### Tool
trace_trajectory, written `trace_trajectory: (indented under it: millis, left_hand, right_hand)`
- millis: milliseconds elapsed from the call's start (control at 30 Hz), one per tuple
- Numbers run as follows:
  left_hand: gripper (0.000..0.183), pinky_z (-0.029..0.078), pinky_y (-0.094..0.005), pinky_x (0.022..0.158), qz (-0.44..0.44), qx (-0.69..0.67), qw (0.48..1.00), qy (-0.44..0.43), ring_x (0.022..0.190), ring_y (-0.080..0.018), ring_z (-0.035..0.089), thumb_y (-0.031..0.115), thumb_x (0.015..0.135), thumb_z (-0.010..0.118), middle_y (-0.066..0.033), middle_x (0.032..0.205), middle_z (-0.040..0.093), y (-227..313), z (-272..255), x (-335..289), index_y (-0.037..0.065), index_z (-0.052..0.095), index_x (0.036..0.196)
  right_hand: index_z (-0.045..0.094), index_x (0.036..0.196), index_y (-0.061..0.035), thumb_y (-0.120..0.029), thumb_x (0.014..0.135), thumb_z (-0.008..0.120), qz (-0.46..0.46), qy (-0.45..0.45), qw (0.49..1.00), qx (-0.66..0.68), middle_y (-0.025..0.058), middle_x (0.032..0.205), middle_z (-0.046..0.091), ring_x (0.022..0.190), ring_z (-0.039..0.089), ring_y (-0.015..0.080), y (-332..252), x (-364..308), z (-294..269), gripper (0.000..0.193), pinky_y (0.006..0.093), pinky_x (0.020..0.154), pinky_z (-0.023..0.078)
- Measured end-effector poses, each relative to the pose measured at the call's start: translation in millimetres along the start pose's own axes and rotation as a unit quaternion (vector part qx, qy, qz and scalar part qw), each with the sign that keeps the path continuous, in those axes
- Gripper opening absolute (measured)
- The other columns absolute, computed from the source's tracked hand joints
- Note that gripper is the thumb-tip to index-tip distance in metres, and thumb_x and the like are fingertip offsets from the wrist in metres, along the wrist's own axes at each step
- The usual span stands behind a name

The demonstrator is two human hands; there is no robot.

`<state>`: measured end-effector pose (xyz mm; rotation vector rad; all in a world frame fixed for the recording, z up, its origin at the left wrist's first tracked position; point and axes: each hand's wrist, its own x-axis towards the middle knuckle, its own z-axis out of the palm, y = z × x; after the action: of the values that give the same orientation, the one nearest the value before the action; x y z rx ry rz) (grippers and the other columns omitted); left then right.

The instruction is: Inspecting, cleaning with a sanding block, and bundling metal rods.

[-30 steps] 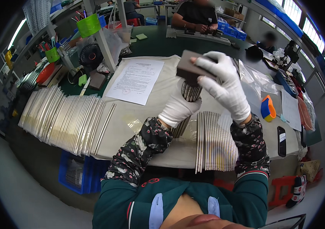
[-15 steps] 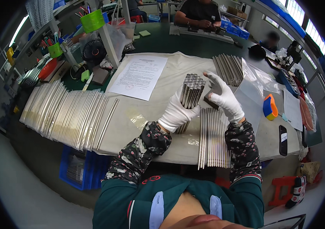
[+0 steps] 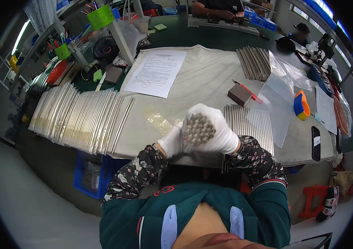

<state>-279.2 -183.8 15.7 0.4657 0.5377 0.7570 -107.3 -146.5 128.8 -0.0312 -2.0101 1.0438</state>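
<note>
A tight bundle of slim metal rods [image 3: 200,129] is held close to the table's front edge, its round ends turned up toward me. My right hand [image 3: 223,135], in a white glove, is wrapped over the far and right sides of the bundle. From the left, my white-gloved left hand [image 3: 171,142] closes on the bundle lower down, its fingers mostly hidden. Just right of my hands, a row of loose metal rods [image 3: 235,114] lies on the cloth, partly under a clear plastic bag [image 3: 277,110].
Bagged rods [image 3: 74,116] line the table's left side. Beyond my hands lie a printed sheet [image 3: 156,74], a brown block [image 3: 239,94], a red pen [image 3: 256,98] and another rod pile [image 3: 254,63]. A tape dispenser [image 3: 301,105] and phone [image 3: 316,143] are at right. A co-worker sits across.
The bundle has come down toward me and tipped, its ends now facing up at me. My right hand, spread and apart from it before, has closed around it. The brown block is now uncovered.
</note>
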Motion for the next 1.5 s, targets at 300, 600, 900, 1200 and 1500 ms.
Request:
trace_trajectory:
  millis: [300, 600, 900, 1200, 1500]
  left_hand:
    - [0.025, 0.053, -0.0294, 0.056, 0.236, 0.255, 0.933, 0.091, 0.060, -0.0155, 0.063, 0.011, 0.076, 0.075, -0.0059, 0.075, 0.062, 77.8, 133.2, 1.5, 0.004, 0.056, 0.090]
    - [0.034, 0.049, -0.0268, 0.068, 0.526, 0.502, 0.664, 0.173, 0.072, -0.0084, 0.054, 0.005, 0.072, 0.073, -0.0003, 0.082, 0.059, 78.1, 117.8, 26.2, 0.004, 0.055, 0.100]
    - [0.043, 0.049, -0.0237, 0.075, 0.496, 0.438, 0.732, 0.161, 0.083, -0.0057, 0.056, 0.003, 0.074, 0.072, 0.0007, 0.094, 0.061, 93.6, 108.5, 43.6, 0.003, 0.052, 0.112]
    - [0.049, 0.047, -0.0235, 0.075, 0.458, 0.393, 0.776, 0.182, 0.084, -0.0059, 0.053, 0.001, 0.073, 0.069, 0.0022, 0.095, 0.058, 107.9, 107.9, 58.9, 0.005, 0.051, 0.118]
    - [0.054, 0.048, -0.0255, 0.080, 0.451, 0.388, 0.783, 0.182, 0.090, -0.0092, 0.057, 0.001, 0.070, 0.070, -0.0011, 0.098, 0.059, 122.0, 103.1, 74.9, 0.003, 0.049, 0.120]
  right_hand:
    - [0.055, 0.074, -0.0108, -0.022, 0.076, 0.057, -0.419, -0.321, 0.697, -0.486, 0.0009, 0.069, 0.054, 0.068, 0.055, 0.0181, 6.1, -2.4, 5.8, 0.012, 0.0320, 0.065, 0.043]
    - [0.055, 0.075, -0.0095, -0.011, 0.073, 0.055, -0.259, -0.322, 0.776, -0.476, 0.0035, 0.084, 0.055, 0.084, 0.056, 0.0231, 15.3, -2.8, -43.1, 0.003, 0.0328, 0.079, 0.049]
    - [0.057, 0.120, -0.0083, -0.036, 0.076, 0.066, 0.104, 0.040, 0.729, -0.676, 0.0192, 0.111, 0.059, 0.106, 0.056, 0.0379, 106.2, -19.9, -125.2, 0.053, 0.0470, 0.092, 0.045]
    - [0.061, 0.125, -0.0089, -0.022, 0.084, 0.069, 0.073, 0.187, 0.924, -0.327, 0.0210, 0.111, 0.055, 0.100, 0.057, 0.0316, 58.7, 43.3, -142.3, 0.044, 0.0368, 0.087, 0.047]
    - [0.073, 0.105, -0.0148, -0.029, 0.076, 0.071, -0.040, 0.131, 0.884, -0.448, 0.0171, 0.090, 0.062, 0.088, 0.060, 0.0309, 26.8, 98.8, -145.2, 0.032, 0.0417, 0.078, 0.050]
